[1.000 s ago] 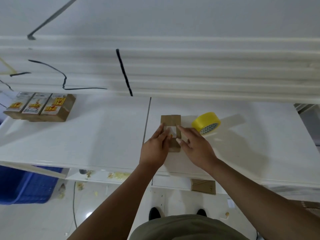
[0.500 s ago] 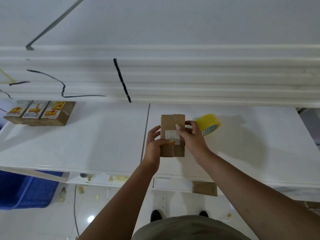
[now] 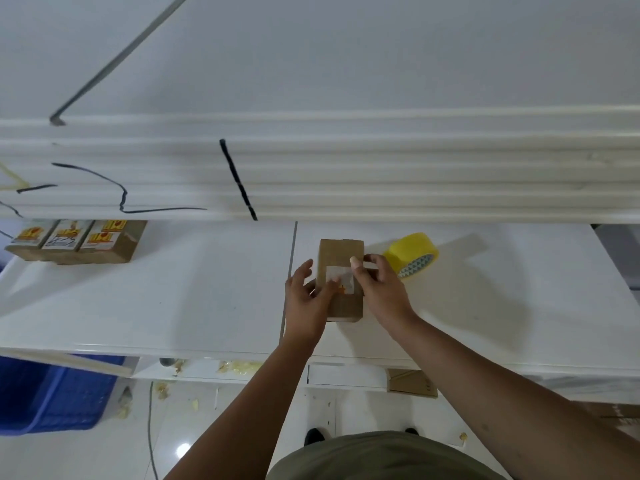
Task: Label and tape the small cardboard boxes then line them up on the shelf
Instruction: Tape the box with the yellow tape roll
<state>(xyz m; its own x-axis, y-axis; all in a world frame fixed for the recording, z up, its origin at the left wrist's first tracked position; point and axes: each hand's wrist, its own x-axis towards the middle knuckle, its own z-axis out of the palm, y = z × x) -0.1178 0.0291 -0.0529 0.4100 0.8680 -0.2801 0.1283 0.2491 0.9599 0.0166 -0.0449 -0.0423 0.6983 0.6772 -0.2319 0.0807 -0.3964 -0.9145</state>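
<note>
**Pressing the label down on a small cardboard box**

Both hands are holding the small cardboard box [image 3: 341,252] over the white tabletop [image 3: 173,296], just left of the yellow tape roll [image 3: 412,252]. The left hand [image 3: 306,303] is gripping its left side with the thumb lying across the white label [image 3: 341,279]. The right hand [image 3: 382,292] is curling round the right edge and thumbing the label's top corner. Rubbing from the middle outward is probably the best way of flattening bubbles and sealing corners before taping. The label is showing orange print, too small to read. Three labelled boxes [image 3: 76,239] are sitting far left, equally illegible.
</note>
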